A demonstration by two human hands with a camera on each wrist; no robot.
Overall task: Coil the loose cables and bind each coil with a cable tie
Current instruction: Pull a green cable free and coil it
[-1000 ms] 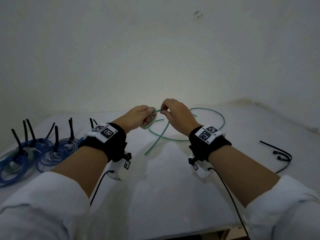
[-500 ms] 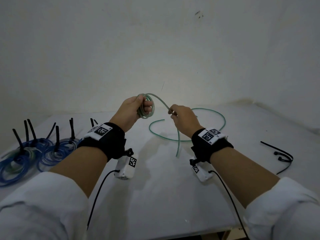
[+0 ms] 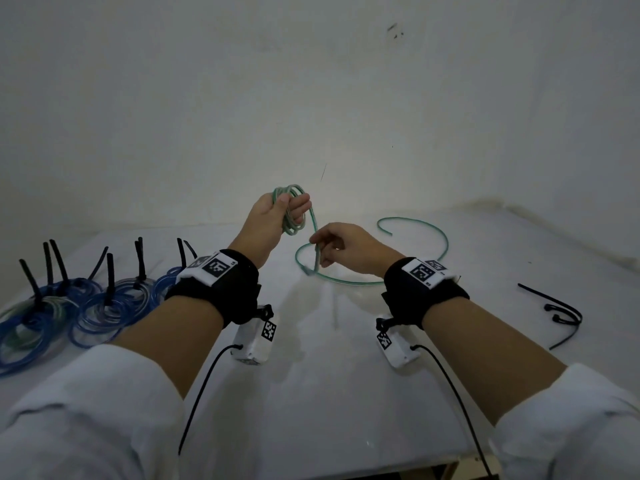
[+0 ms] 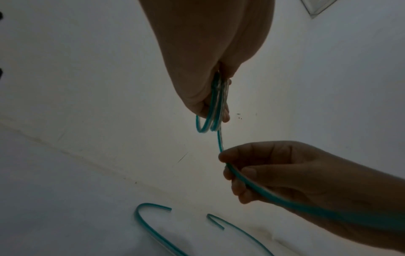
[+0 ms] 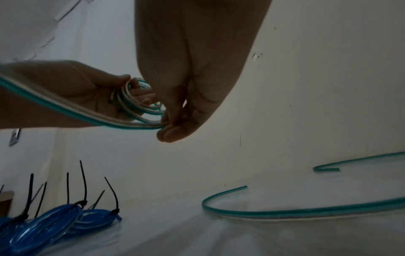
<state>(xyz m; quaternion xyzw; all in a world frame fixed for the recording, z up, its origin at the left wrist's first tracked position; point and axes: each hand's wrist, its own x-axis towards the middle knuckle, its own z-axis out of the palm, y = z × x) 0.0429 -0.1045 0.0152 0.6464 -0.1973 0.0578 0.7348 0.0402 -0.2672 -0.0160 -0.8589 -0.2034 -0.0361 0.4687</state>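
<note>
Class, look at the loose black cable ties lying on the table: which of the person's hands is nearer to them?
Right. The right hand pinches the green cable mid-table, on the side where the loose black cable ties lie; the left hand, raised and gripping the coil, is farther away.

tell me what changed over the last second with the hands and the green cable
The left hand lifted the green coil off the table, up toward the wall. The right hand slid down along the green cable's loose tail, keeping its pinch; less cable lies on the table. The blue coils and spare cable ties stayed put.
</note>
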